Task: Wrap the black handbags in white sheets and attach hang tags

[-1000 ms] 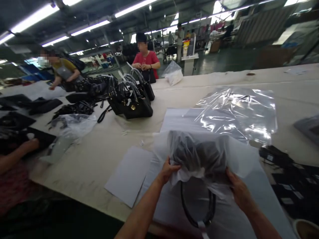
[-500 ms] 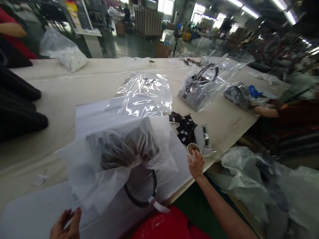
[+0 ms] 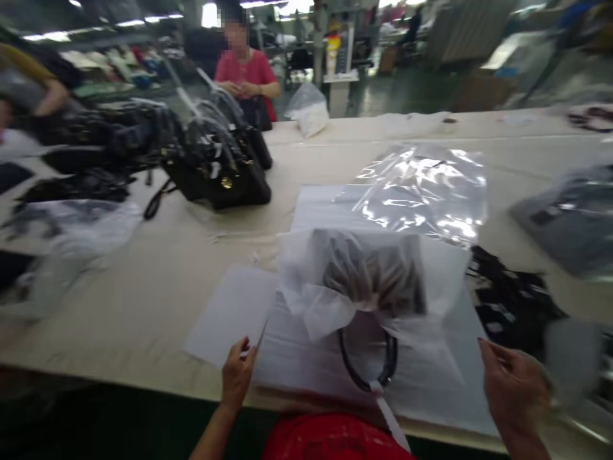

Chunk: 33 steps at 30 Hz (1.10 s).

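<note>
In front of me lies a handbag [image 3: 378, 275] covered in translucent white wrapping [image 3: 306, 306]. Its black loop handle [image 3: 393, 358] sticks out toward me, with a white strip [image 3: 390, 418] hanging from it. Large pale sheets [image 3: 431, 396] lie beneath. My left hand [image 3: 237, 374] is closed at the near right edge of a smaller white sheet [image 3: 230, 313], which it seems to pinch. Right of the wrapped bag, my right hand [image 3: 517, 386] is raised with thumb and fingers pinched together. Blur hides whatever may be between them.
Clear plastic bags [image 3: 426, 188] lie beyond the wrapped bag. Black tags [image 3: 512, 300] and a grey bag in plastic [image 3: 575, 217] are at right. Black handbags [image 3: 215, 172] stand at left. Across the table is a person in red [image 3: 246, 73].
My view has swung left. My right hand has left the tape roll, which is no longer seen, and come toward the wrapped bag. My left hand has closed at the smaller sheet's edge.
</note>
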Available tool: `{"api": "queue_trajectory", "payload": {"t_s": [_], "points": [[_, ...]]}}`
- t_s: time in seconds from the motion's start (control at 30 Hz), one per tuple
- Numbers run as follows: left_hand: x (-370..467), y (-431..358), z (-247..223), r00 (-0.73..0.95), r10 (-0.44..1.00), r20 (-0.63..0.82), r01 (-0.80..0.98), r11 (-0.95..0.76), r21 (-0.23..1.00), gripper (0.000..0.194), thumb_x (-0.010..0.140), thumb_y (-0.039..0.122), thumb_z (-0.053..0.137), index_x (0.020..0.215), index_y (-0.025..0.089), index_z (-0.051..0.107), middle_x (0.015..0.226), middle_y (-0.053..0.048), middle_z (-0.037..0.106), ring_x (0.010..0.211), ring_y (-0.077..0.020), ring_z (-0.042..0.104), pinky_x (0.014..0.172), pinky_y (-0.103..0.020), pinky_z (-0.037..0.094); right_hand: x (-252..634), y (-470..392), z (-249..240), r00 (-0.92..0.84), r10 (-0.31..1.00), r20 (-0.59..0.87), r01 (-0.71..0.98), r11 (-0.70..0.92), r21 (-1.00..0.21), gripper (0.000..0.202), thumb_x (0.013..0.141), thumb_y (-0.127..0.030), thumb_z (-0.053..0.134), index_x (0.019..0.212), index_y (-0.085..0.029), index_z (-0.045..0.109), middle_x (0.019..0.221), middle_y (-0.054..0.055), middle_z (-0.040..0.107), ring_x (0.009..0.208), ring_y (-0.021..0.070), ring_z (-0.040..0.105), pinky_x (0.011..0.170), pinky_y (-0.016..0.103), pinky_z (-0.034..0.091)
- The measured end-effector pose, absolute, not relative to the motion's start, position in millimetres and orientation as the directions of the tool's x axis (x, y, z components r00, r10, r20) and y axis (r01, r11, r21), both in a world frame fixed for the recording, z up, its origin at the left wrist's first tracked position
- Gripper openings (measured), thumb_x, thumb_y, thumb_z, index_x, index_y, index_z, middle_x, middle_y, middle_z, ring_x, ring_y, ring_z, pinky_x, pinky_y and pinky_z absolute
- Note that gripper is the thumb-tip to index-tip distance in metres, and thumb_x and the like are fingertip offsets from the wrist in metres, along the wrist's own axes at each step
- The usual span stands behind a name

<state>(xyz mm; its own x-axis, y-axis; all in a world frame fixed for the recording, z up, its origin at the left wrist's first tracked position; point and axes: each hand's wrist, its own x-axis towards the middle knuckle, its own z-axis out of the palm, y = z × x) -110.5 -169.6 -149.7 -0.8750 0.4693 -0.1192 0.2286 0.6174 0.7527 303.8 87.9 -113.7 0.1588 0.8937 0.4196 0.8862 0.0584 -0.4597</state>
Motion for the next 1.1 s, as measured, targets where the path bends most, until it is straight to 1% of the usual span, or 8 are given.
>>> {"api": "queue_trajectory", "payload": {"t_s": [0.17,0.27,0.37,0.47,0.57,0.73,0.87,1.1], "points": [[-117,-203,-160,-0.944,0.319,-0.086,0.137,0.614,0.777,0.039,0.065,0.046,0.050,0.088,0.017,0.061,0.088,-0.011,0.066,0.077,-0.0228,0.064,0.069,-0.036,0.054,139,36,-88,-0.506,0.743,0.438,0.434,0.658,-0.615,0.036,0.086,-0.048,0.048,0.065,-0.020,0.052,0.058,0.000,0.052,0.052,0.0126,0.048,0.055,0.024,0.039],[-113,-226,-164,-0.963,0.253,-0.088,0.083,0.595,0.799,0.037,0.067,0.044,0.050,0.089,0.017,0.061,0.092,-0.012,0.067,0.080,-0.0231,0.064,0.071,-0.036,0.054,52,-10,-94,-0.800,0.464,0.380,0.204,0.807,-0.554,0.044,0.094,-0.038,0.035,0.055,-0.020,0.046,0.050,-0.001,0.047,0.046,0.0109,0.046,0.048,0.022,0.035],[-104,-250,-166,-0.978,0.182,-0.101,0.026,0.589,0.808,0.037,0.068,0.044,0.051,0.090,0.016,0.061,0.092,-0.012,0.067,0.080,-0.0239,0.065,0.070,-0.036,0.055,-9,-56,-118,-0.962,0.217,0.168,0.100,0.845,-0.525,0.027,0.092,-0.031,0.043,0.075,-0.017,0.060,0.078,0.006,0.065,0.070,0.0161,0.061,0.063,0.025,0.045],[-91,-278,-167,-0.987,0.104,-0.124,-0.037,0.600,0.799,0.038,0.069,0.045,0.051,0.090,0.015,0.062,0.091,-0.013,0.068,0.080,-0.0247,0.065,0.069,-0.036,0.055,-44,-96,-146,-0.997,0.068,-0.021,0.069,0.874,-0.482,0.043,0.080,-0.039,0.061,0.115,-0.014,0.056,0.126,0.018,0.053,0.115,0.0323,0.050,0.093,0.047,0.041],[-75,-308,-172,-0.985,0.026,-0.172,-0.120,0.612,0.782,0.038,0.069,0.045,0.052,0.091,0.016,0.063,0.093,-0.012,0.068,0.080,-0.0249,0.066,0.071,-0.037,0.055,-61,-119,-170,-0.986,0.016,-0.165,0.085,0.902,-0.423,0.074,0.071,-0.042,0.069,0.132,-0.008,0.043,0.139,0.025,0.038,0.129,0.0420,0.031,0.101,0.061,0.026],[-61,-340,-184,-0.966,-0.091,-0.243,-0.246,0.615,0.749,0.038,0.065,0.046,0.053,0.087,0.017,0.064,0.089,-0.011,0.069,0.080,-0.0262,0.066,0.077,-0.040,0.054,-71,-123,-172,-0.973,-0.004,-0.232,0.064,0.956,-0.286,0.048,0.079,-0.018,0.055,0.125,-0.008,0.049,0.132,0.024,0.046,0.123,0.0387,0.042,0.096,0.057,0.036],[-75,-336,-180,-0.962,-0.047,-0.269,-0.245,0.586,0.773,0.033,0.066,0.045,0.055,0.085,0.019,0.064,0.089,-0.009,0.070,0.083,-0.0252,0.066,0.080,-0.038,0.054,-78,-118,-137,-0.958,-0.095,-0.270,0.003,0.940,-0.342,0.026,0.078,-0.004,0.045,0.097,-0.009,0.061,0.100,0.018,0.064,0.092,0.0287,0.061,0.076,0.039,0.049],[-109,-304,-159,-0.958,0.060,-0.282,-0.204,0.551,0.809,0.034,0.065,0.047,0.057,0.083,0.020,0.067,0.088,-0.006,0.071,0.082,-0.0250,0.067,0.077,-0.036,0.054,-98,-93,-99,-0.985,-0.075,-0.155,-0.011,0.926,-0.378,0.023,0.081,-0.002,0.041,0.081,-0.015,0.061,0.079,0.010,0.064,0.076,0.0213,0.061,0.065,0.029,0.044]]}}
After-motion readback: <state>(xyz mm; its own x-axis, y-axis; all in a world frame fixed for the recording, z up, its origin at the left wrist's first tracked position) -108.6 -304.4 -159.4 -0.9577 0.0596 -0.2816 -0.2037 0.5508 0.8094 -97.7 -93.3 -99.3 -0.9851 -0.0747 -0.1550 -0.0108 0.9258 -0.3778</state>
